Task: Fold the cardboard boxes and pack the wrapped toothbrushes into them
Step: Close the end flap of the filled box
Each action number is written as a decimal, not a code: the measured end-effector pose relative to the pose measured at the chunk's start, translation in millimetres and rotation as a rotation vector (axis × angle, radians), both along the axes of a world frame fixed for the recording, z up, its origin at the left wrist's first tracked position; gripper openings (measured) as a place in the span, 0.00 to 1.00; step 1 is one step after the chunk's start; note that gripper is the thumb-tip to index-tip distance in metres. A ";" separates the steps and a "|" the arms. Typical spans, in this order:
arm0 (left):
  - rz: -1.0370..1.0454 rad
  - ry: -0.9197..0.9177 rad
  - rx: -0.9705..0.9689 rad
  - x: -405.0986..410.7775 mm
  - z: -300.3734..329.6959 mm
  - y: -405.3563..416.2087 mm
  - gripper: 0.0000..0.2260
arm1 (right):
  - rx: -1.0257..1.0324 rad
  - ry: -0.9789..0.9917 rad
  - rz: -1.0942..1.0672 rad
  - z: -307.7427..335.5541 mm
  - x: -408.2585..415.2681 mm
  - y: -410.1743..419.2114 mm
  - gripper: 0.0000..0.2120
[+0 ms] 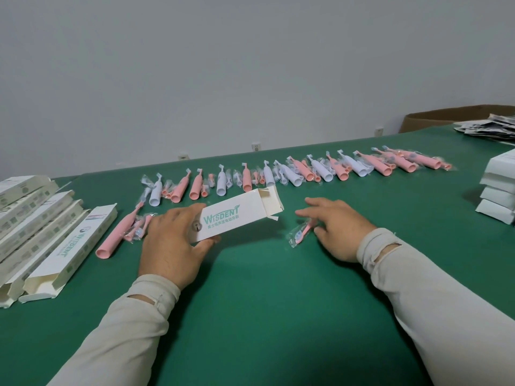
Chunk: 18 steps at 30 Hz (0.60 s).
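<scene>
A white cardboard box (237, 215) printed with green "WISDENT" lettering is gripped at its near end by the left hand (170, 246), thumb under the lower edge and fingers (184, 211) curled over the top. The box is held tilted just above the green counter (264, 302), and its far end is open with the flaps spread. The fingers (309, 211) of the right hand (338, 229) are loosely spread and lowered onto a pink brush head in clear wrap (302, 232), which lies on the counter just right of the box; whether it is pinched or only touched cannot be told. Both forearms are covered by pale beige sleeves (434, 288).

Beside the left hand, a pink toothbrush handle (111, 240) and some wrapped pink brush heads (138, 228) lie on the counter. Beyond the hands, a long row of wrapped pink and white toothbrushes (292, 171) stretches across the counter from left to right. At the left edge, folded white boxes with open ends (47, 232) are laid side by side. At the right edge, a stack of white boxes (498, 190) is seen, and farther back a heap of printed leaflets (487, 126) with a brown carton (446, 118) behind it.

The counter is covered in a smooth dark green surface. Behind it stands a plain pale grey wall (223, 65), with white sockets (255, 146) set low.
</scene>
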<state>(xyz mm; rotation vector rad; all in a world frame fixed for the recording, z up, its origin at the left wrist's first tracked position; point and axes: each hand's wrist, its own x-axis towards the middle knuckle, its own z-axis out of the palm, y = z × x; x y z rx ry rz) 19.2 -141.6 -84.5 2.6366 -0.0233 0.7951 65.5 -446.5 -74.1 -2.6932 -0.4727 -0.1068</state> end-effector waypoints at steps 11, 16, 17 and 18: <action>0.019 0.024 -0.025 0.1 0.8 0.4 0.28 | -0.163 -0.079 -0.079 16.6 -30.8 45.0 0.16; 0.013 0.043 -0.015 0.2 1.4 -0.1 0.27 | -0.375 0.018 -0.184 11.5 -27.7 47.5 0.20; 0.013 0.042 -0.020 -0.1 1.4 -0.1 0.27 | -0.378 0.022 -0.183 11.3 -27.2 47.2 0.16; 0.015 0.040 -0.022 -0.4 1.3 -0.4 0.27 | -0.375 0.012 -0.181 11.9 -25.8 46.1 0.11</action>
